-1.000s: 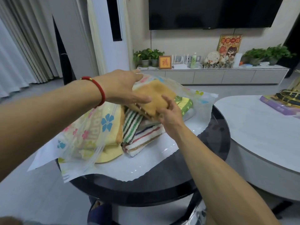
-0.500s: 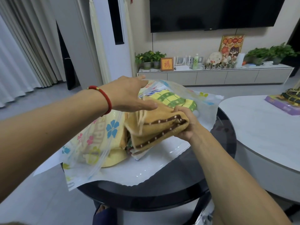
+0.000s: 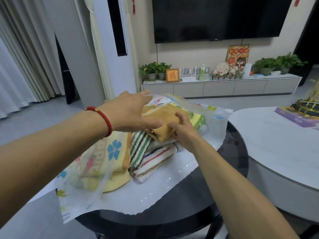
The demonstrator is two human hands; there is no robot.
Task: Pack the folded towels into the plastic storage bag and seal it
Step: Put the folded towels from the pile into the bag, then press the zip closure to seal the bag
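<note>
Your left hand (image 3: pixel 131 114) lies spread; your right hand (image 3: pixel 183 131) pinches the soft orange towel (image 3: pixel 164 116) mid-frame; grip its folded edge.

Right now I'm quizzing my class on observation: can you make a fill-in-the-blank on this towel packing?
1. The left hand wears a ____ bracelet.
2. The right hand presses a ____ towel onto the stack.
3. The plastic bag lies on a round ____ table.

Missing words: red; tan; black
</note>
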